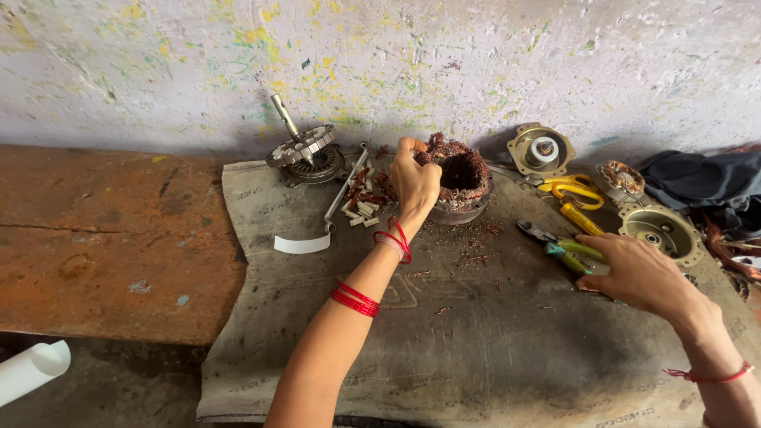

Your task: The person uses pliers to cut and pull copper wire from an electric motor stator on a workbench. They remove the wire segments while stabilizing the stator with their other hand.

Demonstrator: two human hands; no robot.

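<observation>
- Two hands work over a grey cloth (444, 349) spread on the table (103, 246).
- The left hand (414, 184) has its fingers (406, 146) pinched narrow on the rim of a motor stator (462, 178) wound with copper wire, which sits on the cloth near the wall.
- The right hand (634, 273) lies flat on the cloth, fingers loosely spread and holding nothing, fingertips touching green-handled pliers (564, 250).
- Just beyond the pliers lie yellow-handled scissors (572, 194).
- Right of the scissors sit a round metal motor cover (662, 231) and a smaller wound coil (622, 178).
- Left of the stator lie small white strips (363, 212), a spanner (346, 189) and a rotor with a shaft (303, 147).
- A white roll (32, 371) lies at the lower left.
</observation>
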